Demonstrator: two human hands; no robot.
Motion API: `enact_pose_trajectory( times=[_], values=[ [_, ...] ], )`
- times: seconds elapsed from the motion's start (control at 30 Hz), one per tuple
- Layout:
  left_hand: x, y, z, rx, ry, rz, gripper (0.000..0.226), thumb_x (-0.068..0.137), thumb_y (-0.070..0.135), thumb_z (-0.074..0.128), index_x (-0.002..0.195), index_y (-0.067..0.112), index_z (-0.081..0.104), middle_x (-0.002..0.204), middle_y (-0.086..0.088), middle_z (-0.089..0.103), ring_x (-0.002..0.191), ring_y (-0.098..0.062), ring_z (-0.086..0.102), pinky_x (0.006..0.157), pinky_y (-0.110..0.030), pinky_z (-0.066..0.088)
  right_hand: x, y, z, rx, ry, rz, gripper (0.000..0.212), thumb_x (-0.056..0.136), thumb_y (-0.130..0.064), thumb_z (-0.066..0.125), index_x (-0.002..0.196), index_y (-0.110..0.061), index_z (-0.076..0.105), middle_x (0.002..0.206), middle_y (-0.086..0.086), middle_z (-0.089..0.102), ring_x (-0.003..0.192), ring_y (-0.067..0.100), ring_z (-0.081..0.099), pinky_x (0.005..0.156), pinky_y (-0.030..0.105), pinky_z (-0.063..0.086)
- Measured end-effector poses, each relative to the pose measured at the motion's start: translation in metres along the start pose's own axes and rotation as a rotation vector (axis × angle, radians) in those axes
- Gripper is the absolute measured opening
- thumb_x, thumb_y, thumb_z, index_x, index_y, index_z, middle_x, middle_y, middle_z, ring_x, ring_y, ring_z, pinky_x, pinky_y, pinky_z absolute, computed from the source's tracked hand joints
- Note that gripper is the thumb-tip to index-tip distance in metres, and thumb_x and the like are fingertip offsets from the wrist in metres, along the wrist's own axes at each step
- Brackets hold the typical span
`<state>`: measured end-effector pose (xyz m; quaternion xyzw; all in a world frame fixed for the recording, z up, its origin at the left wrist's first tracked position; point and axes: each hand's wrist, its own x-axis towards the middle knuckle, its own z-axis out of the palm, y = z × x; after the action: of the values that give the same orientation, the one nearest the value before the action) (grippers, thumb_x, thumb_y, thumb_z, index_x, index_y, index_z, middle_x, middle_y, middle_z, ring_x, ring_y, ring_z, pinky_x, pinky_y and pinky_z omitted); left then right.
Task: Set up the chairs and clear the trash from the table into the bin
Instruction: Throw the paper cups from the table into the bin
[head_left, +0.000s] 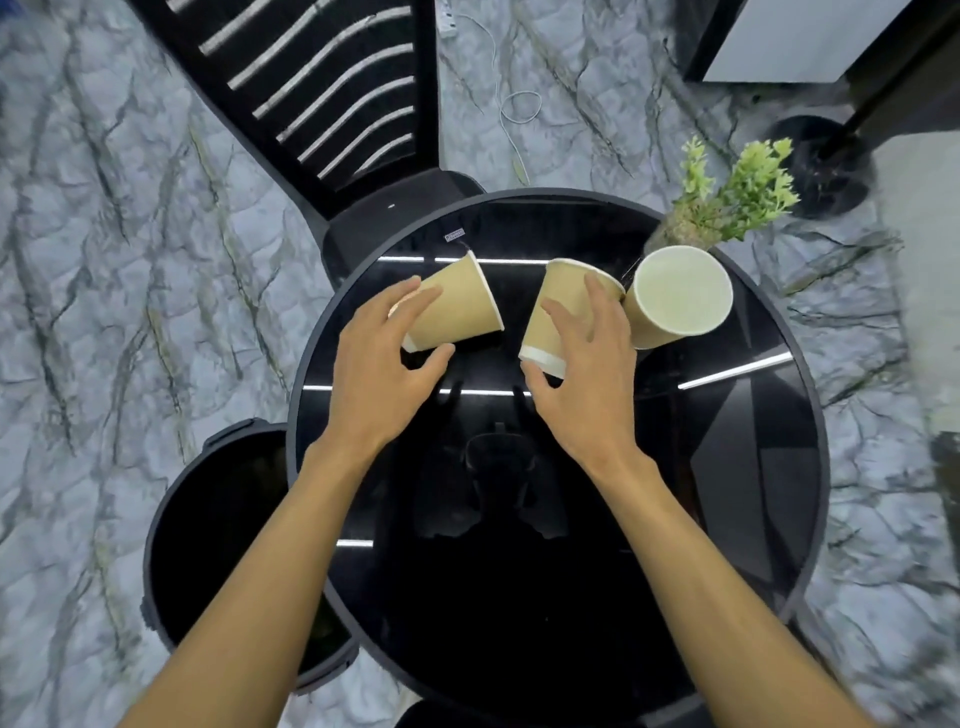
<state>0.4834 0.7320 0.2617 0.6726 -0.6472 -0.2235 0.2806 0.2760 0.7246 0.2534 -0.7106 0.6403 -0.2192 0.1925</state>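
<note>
Three tan paper cups are on the round black glass table (727, 467). The left cup (462, 306) lies on its side, and my left hand (374, 374) is spread over its base end, fingers on top and thumb just under it. The middle cup (563, 296) lies with its white base toward me. My right hand (592, 384) covers it, fingers apart and thumb by the base. Neither hand has closed. The third cup (675, 296) stands to the right with its mouth facing up at me, touching the middle cup. An open black bin (218, 519) sits on the floor at the table's left.
A black slatted chair (332, 88) stands at the table's far side, its seat tucked under the rim. A small green plant (737, 197) sits on the table's far right edge. A white cable (519, 109) lies on the marble floor, with a black round stand base (826, 166) beyond.
</note>
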Motion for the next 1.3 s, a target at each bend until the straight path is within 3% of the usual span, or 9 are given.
enact_pose_trajectory(
  times=[0.23, 0.6, 0.7, 1.1, 1.3],
  values=[
    [0.037, -0.009, 0.017, -0.012, -0.142, 0.014, 0.072, 0.077, 0.044, 0.075, 0.142, 0.037, 0.045, 0.152, 0.008, 0.038, 0.139, -0.013, 0.035, 0.116, -0.045, 0.027, 0.028, 0.004, 0.011, -0.115, -0.04, 0.029, 0.077, 0.076, -0.035, 0.079, 0.142, -0.027, 0.042, 0.163, 0.013, 0.005, 0.15, 0.034, 0.003, 0.116, 0.049, 0.02],
    [0.037, -0.025, 0.024, -0.024, -0.125, -0.031, 0.075, 0.078, 0.042, 0.076, 0.143, 0.043, 0.04, 0.148, 0.011, 0.042, 0.134, -0.013, 0.042, 0.111, -0.046, 0.036, 0.036, 0.011, 0.02, -0.268, -0.066, 0.003, 0.078, 0.066, -0.032, 0.085, 0.135, -0.025, 0.05, 0.161, 0.011, 0.013, 0.149, 0.034, 0.004, 0.113, 0.052, 0.025],
    [0.028, -0.024, 0.02, -0.037, -0.106, -0.06, 0.075, 0.077, 0.04, 0.077, 0.143, 0.042, 0.042, 0.147, 0.011, 0.043, 0.133, -0.012, 0.042, 0.111, -0.045, 0.036, 0.035, 0.011, 0.019, -0.25, -0.04, 0.01, 0.07, 0.068, -0.027, 0.083, 0.132, -0.025, 0.054, 0.159, 0.011, 0.018, 0.149, 0.036, 0.005, 0.11, 0.053, 0.029],
    [-0.04, -0.016, -0.004, -0.036, -0.009, -0.118, 0.075, 0.077, 0.044, 0.076, 0.144, 0.041, 0.041, 0.147, 0.012, 0.043, 0.132, -0.011, 0.043, 0.11, -0.044, 0.038, -0.011, -0.016, 0.003, -0.061, -0.05, -0.059, 0.076, 0.063, -0.056, 0.081, 0.13, -0.03, 0.056, 0.158, 0.01, 0.017, 0.146, 0.032, 0.014, 0.114, 0.048, 0.022],
    [-0.111, -0.012, -0.021, -0.036, 0.058, -0.176, 0.075, 0.077, 0.044, 0.076, 0.143, 0.044, 0.04, 0.146, 0.013, 0.044, 0.131, -0.01, 0.043, 0.109, -0.043, 0.039, -0.06, -0.031, -0.01, -0.013, -0.087, -0.147, 0.074, 0.065, -0.055, 0.081, 0.13, -0.03, 0.056, 0.159, 0.009, 0.016, 0.146, 0.029, 0.012, 0.113, 0.048, 0.023]
  ],
)
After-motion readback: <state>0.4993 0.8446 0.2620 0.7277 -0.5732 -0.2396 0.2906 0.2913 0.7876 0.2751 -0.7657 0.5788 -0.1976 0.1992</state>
